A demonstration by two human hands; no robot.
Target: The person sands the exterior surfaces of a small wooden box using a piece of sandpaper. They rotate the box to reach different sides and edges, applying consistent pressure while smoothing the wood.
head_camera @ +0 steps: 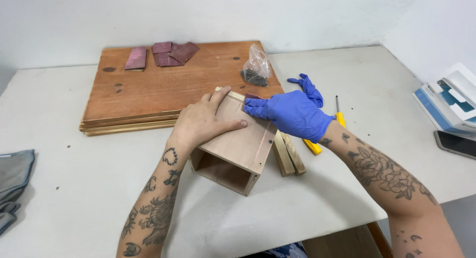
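Wide bare room was left on the worktop [74, 188] in front of and to the left of the wooden box [233, 149]. Behind the box, the way was blocked by stacked boards [148, 89] with sandpaper pieces [166, 54] and a bag of screws [256, 68]. Just right of the box, the path was crowded by two wood strips [289, 156], a yellow screwdriver [317, 146] and a spare blue glove [310, 87].

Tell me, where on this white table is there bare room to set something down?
Bare white table lies front-left, between the grey cloth and the open wooden box held by the bare left hand. Another patch lies back-right, between the yellow-handled screwdriver and the white-and-blue carton. It is crowded around the blue-gloved right hand, the wood strips and the stacked brown boards.
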